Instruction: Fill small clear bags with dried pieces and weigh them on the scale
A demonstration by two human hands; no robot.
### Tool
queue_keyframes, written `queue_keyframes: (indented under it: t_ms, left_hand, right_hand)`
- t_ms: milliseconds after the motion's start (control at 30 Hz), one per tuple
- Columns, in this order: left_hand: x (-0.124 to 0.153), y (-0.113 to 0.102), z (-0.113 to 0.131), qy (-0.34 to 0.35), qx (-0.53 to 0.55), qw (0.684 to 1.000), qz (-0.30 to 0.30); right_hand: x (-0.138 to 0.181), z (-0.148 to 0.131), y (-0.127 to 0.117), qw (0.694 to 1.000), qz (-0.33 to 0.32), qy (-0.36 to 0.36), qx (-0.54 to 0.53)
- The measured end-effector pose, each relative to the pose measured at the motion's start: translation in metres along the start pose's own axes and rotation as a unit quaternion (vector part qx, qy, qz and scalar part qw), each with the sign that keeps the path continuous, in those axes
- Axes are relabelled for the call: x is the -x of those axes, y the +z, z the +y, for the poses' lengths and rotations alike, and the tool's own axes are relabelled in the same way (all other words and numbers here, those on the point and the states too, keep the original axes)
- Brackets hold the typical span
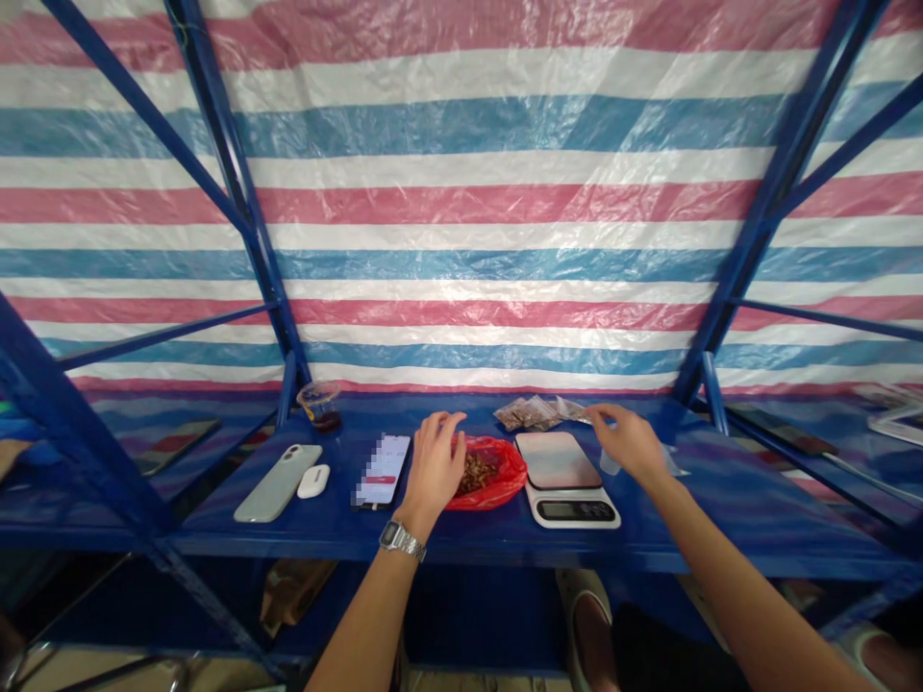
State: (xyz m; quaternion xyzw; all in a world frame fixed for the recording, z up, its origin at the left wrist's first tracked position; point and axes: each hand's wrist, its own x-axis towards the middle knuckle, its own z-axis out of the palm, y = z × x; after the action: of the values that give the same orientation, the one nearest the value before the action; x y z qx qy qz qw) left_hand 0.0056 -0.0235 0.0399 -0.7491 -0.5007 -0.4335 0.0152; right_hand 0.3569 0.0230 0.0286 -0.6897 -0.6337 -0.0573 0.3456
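Observation:
My left hand (435, 463) hovers at the left edge of a red plastic bag (509, 488), fingers apart and nothing visible in them. Brown dried pieces (477, 471) lie inside the opened bag. My right hand (629, 440) is at the right, its thumb and fingertips pinched on the edge of a small clear plastic bag (573, 410). That bag lies at the end of a row of small bags with brown contents (530, 413). Between my hands stands a white kitchen scale (559, 461) with a dark display and a bare platform.
Left of the red bag lie a lit phone (386, 471), a white earbud case (313, 481) and a pale phone (278, 483). A clear cup (319, 406) with dark liquid stands behind. Clear plastic (610, 463) lies under my right hand. Blue posts (266, 259) flank the blue shelf (461, 545).

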Motion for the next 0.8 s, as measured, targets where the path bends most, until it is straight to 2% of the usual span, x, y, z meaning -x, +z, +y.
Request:
queue_keyframes:
  t_ms: [133,233,333,433,500,567,633,667,733,800]
  left_hand:
    - [0.0,0.003,0.003,-0.005,0.009,1.0,-0.003]
    - [0.001,0.004,0.006,-0.01,0.013,1.0,-0.009]
    - [0.001,0.003,0.009,-0.016,0.028,0.999,-0.015]
    - [0.0,0.002,0.013,-0.033,0.077,0.996,-0.014]
    - [-0.002,0.004,0.016,-0.056,0.137,0.989,-0.004]
    - [-0.004,0.009,0.02,-0.097,0.213,0.972,0.009]
    - [-0.007,0.015,0.023,-0.164,0.306,0.938,0.009]
    - [-0.008,0.018,0.025,-0.205,0.359,0.91,0.004]
    - [-0.01,0.022,0.028,-0.277,0.475,0.835,-0.017]
    - [-0.01,0.022,0.03,-0.31,0.572,0.758,-0.046]
  right_hand:
    - [-0.024,-0.059,0.036,0.985,-0.138,-0.071,0.076]
    - [-0.035,-0.086,0.058,0.973,-0.176,-0.091,0.12]
    - [-0.041,-0.093,0.069,0.97,-0.189,-0.08,0.133]
    - [-0.045,-0.089,0.067,0.972,-0.186,-0.06,0.127]
    - [-0.043,-0.089,0.059,0.981,-0.162,-0.057,0.087]
    - [-0.033,-0.093,0.049,0.991,-0.106,-0.079,-0.011]
    - [-0.013,-0.103,0.039,0.981,-0.038,-0.123,-0.144]
    - [-0.001,-0.109,0.034,0.967,-0.012,-0.148,-0.205]
    - [0.027,-0.121,0.027,0.937,-0.006,-0.199,-0.287]
    - [0.051,-0.131,0.022,0.914,-0.039,-0.237,-0.328]
